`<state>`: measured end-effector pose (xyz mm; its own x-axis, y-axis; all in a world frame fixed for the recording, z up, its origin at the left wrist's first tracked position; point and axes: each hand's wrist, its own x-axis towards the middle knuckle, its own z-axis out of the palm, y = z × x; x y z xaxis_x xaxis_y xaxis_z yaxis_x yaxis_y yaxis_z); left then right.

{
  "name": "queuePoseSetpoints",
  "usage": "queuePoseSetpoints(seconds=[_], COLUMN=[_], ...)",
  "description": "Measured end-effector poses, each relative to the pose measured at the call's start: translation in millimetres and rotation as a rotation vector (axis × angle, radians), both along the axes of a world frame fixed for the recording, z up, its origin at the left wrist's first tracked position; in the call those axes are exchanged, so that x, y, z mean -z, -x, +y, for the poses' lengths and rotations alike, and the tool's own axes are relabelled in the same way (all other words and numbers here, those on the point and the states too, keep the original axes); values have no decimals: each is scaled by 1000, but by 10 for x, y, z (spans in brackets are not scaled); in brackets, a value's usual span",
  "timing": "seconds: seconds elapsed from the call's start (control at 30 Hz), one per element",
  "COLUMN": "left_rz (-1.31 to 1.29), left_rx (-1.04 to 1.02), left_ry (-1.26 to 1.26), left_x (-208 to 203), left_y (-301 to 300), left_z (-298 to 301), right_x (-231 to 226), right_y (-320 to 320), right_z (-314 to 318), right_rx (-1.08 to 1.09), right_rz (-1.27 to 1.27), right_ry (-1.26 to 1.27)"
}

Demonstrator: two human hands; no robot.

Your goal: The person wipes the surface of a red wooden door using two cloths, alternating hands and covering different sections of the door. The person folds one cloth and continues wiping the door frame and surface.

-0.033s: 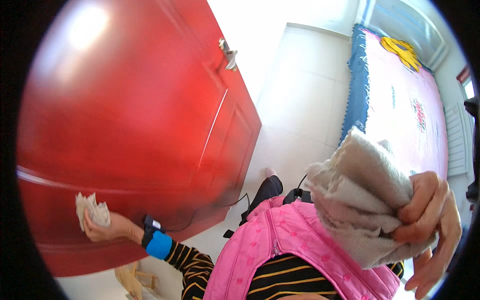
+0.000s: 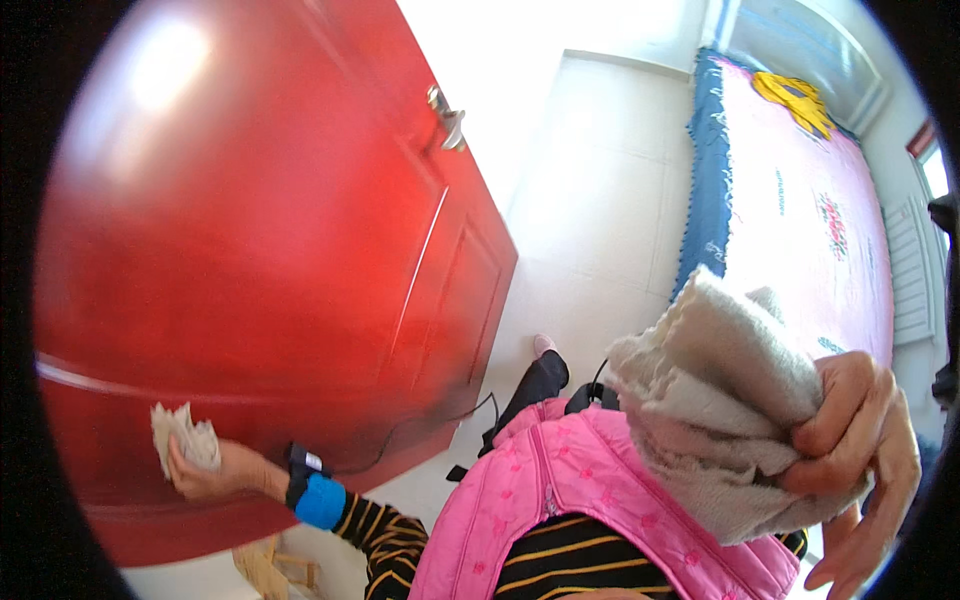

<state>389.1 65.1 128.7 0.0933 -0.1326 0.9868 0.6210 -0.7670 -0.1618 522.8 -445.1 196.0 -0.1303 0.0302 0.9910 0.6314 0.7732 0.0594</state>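
Observation:
My left hand is closed around a crumpled pale cloth, which lies against the lower part of a glossy red door. On that wrist sits a black device on a blue band. Close up at the right, my right hand grips a larger folded grey-beige cloth between thumb and fingers. This cloth hangs in front of my pink vest and away from the door. Part of the right hand's palm is hidden by the cloth.
A metal handle juts from the door's edge. At the right stands a bed with a pink cover and blue fringed edge, a yellow cloth on it. Pale floor tiles run between. A wooden stool stands below the door; a thin black cable hangs beside me.
The view has shifted slightly, so the door handle and bed sit a little further left. My left hand with its cloth appears slightly lower. Both hands keep their grips.

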Motion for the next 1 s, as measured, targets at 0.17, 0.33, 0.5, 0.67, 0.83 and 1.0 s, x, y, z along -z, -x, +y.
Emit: queuePoseSetpoints(seconds=[0.17, 0.33, 0.5, 0.67, 0.83, 1.0], left_rz=[-63, -547, -219, -211, 57, 329], left_rx=[-103, 264, 196, 625, 971, 1176], left_ry=[88, 602, 467, 689, 567, 560], left_x=[9, 351, 622, 633, 654, 842], left_y=[-120, -752, -1883, -2988, -3975, -4547], left_z=[-99, -507, -757, -1189, -1635, -1920], right_x=[-70, -241, -279, -228, -223, -171], right_y=[-175, -417, -947, -1300, -1564, -1938], right_z=[-41, -182, -177, -283, -383, -404], right_rx=[134, 208, 283, 316, 446, 396], right_rz=[-4, 1, 24, 105, 212, 130], right_ry=[-72, -15, 22, 60, 160, 127])
